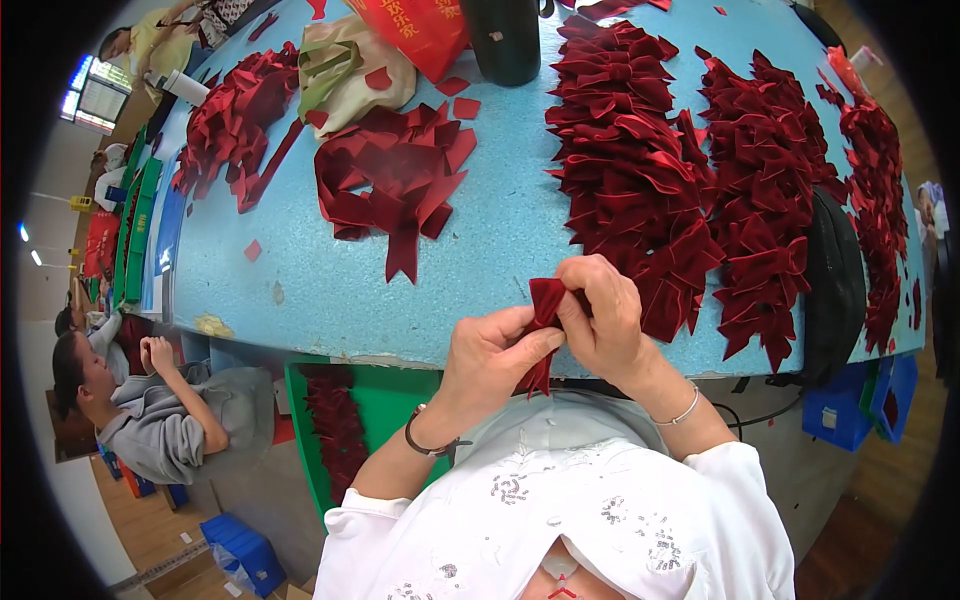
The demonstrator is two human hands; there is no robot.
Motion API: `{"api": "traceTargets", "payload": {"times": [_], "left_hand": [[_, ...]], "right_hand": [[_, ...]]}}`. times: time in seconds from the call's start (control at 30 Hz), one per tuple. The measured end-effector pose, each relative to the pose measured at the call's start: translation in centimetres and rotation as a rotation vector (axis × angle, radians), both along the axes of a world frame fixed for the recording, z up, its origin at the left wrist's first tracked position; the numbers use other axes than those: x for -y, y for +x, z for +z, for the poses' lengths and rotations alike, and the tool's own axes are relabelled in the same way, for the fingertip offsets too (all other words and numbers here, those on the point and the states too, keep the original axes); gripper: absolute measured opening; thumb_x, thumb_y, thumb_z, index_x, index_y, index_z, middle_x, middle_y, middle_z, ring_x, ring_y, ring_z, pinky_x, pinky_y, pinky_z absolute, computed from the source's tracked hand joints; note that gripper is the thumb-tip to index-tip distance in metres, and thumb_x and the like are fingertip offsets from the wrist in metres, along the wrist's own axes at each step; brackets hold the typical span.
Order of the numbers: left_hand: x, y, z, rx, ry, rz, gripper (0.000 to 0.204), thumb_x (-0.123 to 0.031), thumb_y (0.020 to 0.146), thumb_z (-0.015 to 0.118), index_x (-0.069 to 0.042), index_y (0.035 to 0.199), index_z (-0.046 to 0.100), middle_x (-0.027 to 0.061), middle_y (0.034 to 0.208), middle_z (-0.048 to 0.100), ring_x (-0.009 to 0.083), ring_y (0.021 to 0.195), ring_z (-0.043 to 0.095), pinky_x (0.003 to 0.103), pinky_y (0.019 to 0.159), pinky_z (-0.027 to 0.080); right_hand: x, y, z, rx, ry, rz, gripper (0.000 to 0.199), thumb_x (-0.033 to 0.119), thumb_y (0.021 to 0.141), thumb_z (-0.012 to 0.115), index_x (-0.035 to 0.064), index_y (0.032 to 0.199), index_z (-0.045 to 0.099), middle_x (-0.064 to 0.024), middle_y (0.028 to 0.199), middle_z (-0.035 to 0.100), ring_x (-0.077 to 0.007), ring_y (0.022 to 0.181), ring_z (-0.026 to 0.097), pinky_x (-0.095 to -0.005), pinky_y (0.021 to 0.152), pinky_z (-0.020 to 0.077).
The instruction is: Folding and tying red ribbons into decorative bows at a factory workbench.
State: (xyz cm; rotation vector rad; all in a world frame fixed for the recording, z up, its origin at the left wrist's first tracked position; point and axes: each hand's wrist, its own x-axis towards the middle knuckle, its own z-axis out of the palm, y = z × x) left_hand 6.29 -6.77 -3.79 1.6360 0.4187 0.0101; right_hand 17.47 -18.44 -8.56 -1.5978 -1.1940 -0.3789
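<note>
Burgundy velvet bow (546,300), pinched by left hand (492,358) and right hand (606,318) alike; it lies between them, long axis pointing away from the wearer (slightly tilted); blue table (270,300) edge beneath.

One held bow (546,298) — two large ribbon heaps (402,190)

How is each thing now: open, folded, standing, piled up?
Bow: folded, held
Left hand: pinching the Bow
Right hand: pinching the Bow
Bow piles: heaped in rows
Ribbons: loose, heaped
Cloth bag: slumped
Dark bottle: upright
Green bin: open, red fabric inside
</note>
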Motion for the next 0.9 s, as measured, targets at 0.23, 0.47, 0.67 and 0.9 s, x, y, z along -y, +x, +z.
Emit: {"api": "traceTargets", "payload": {"times": [0.23, 0.47, 0.67, 0.9], "left_hand": [[0.5, 0.2, -1.7, 0.12, -0.07, 0.015, 0.018, -0.011, 0.085, 0.065, 0.002, 0.098, 0.067, -0.0049, 0.066, 0.057, 0.0013, 0.059, 0.043, 0.018, 0.049, 0.036], [0.6, 0.6, -1.7, 0.112, -0.212, 0.121, 0.013, -0.004, 0.082, 0.066, 0.001, 0.094, 0.067, -0.0008, 0.071, 0.064, 0.002, 0.063, 0.052, 0.017, 0.054, 0.041], [-0.7, 0.0, -1.7, 0.221, -0.224, 0.199, 0.022, -0.003, 0.08, 0.069, 0.001, 0.101, 0.066, -0.0002, 0.075, 0.064, 0.0036, 0.066, 0.055, 0.018, 0.057, 0.043], [0.8, 0.1, -2.3, 0.362, 0.209, 0.15, 0.024, 0.0, 0.076, 0.07, -0.002, 0.099, 0.066, 0.0067, 0.093, 0.064, 0.0074, 0.078, 0.058, 0.022, 0.063, 0.048]], "right_hand": [[0.2, -1.7, 0.3, -0.579, -0.03, -0.064, 0.006, 0.003, 0.086, 0.058, -0.0001, 0.084, 0.052, -0.0053, 0.066, 0.053, -0.0098, 0.056, 0.049, -0.0233, 0.05, 0.0406], [0.0, -1.7, 0.7, -0.764, -0.011, -0.055, 0.007, 0.005, 0.087, 0.059, 0.0002, 0.084, 0.054, -0.0016, 0.067, 0.056, -0.0074, 0.061, 0.05, -0.0205, 0.053, 0.0407], [2.1, 0.1, 2.9, -0.572, 0.029, 0.063, 0.007, 0.006, 0.086, 0.059, -0.0012, 0.087, 0.06, -0.0016, 0.071, 0.058, -0.0077, 0.068, 0.052, -0.0203, 0.058, 0.0415], [2.1, -1.6, 3.6, -1.185, 0.024, 0.242, 0.01, 0.004, 0.085, 0.061, -0.0022, 0.09, 0.065, -0.0016, 0.075, 0.061, -0.0074, 0.07, 0.053, -0.0205, 0.06, 0.0414]]}}
